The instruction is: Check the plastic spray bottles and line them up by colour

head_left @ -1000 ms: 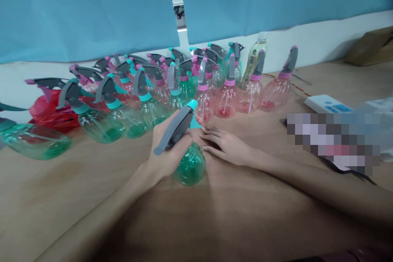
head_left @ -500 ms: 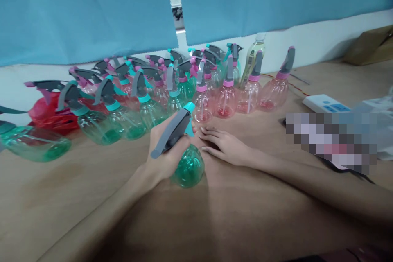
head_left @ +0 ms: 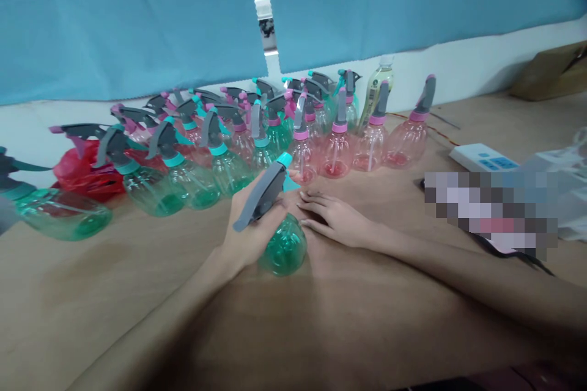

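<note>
My left hand (head_left: pixel 254 226) is wrapped round the neck of a green spray bottle (head_left: pixel 285 247) with a grey and turquoise trigger head. The bottle is close to the tabletop; whether its base touches is hard to tell. Just right of it, my right hand (head_left: pixel 339 220) lies flat on the wooden table (head_left: pixel 367 311), fingers stretched out and holding nothing. Beyond my hands stand several green spray bottles (head_left: pixel 232 171) with turquoise collars. Several pink spray bottles (head_left: pixel 338 149) with pink collars stand to their right, and more of both colours crowd behind.
A red plastic bag (head_left: pixel 87 171) lies behind the green bottles at left. A labelled drink bottle (head_left: pixel 376 91) stands at the back. At right are a white device with blue buttons (head_left: pixel 486 159), a blurred-out phone-like object (head_left: pixel 481 214), clear plastic (head_left: pixel 566 183) and a cardboard box (head_left: pixel 550 73).
The held spray bottle and my left hand have shifted slightly right, and the bottle's base sits a little higher in view. My right hand stays in place. The camera view has moved slightly.
</note>
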A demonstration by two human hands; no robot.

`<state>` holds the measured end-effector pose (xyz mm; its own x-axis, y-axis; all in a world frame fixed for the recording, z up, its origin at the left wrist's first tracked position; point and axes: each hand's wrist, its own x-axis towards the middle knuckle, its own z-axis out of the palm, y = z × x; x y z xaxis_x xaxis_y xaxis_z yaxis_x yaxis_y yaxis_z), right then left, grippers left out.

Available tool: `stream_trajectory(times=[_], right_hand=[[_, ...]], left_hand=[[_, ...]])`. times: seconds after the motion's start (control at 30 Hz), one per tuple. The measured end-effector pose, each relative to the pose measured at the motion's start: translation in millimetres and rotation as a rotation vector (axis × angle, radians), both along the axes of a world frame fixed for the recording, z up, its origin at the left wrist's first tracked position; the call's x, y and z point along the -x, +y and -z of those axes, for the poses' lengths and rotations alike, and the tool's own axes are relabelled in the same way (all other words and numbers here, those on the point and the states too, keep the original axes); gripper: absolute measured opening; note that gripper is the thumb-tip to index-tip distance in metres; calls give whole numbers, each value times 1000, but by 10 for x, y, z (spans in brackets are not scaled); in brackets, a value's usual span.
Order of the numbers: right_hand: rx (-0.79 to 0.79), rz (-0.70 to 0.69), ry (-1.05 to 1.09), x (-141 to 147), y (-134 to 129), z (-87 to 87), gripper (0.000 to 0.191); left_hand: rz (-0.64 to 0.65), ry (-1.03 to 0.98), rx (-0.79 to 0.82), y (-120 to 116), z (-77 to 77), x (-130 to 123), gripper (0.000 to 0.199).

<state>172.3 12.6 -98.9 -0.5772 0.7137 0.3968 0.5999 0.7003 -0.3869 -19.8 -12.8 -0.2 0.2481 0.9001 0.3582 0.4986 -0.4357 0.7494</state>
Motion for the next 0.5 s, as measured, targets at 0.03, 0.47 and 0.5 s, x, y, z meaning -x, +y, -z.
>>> stream_trajectory(times=[0.03, 0.47, 0.5], right_hand=[[-2, 1, -2, 1, 1, 2, 46], [2, -6, -30, 13, 18, -20, 44], [15, -17, -36, 4, 27, -49, 43]], left_hand=[[4, -11, 10, -1, 2, 1, 13], [-25, -80, 52, -79, -3, -14, 5], [-25, -86, 55, -93, -5, -12, 6]])
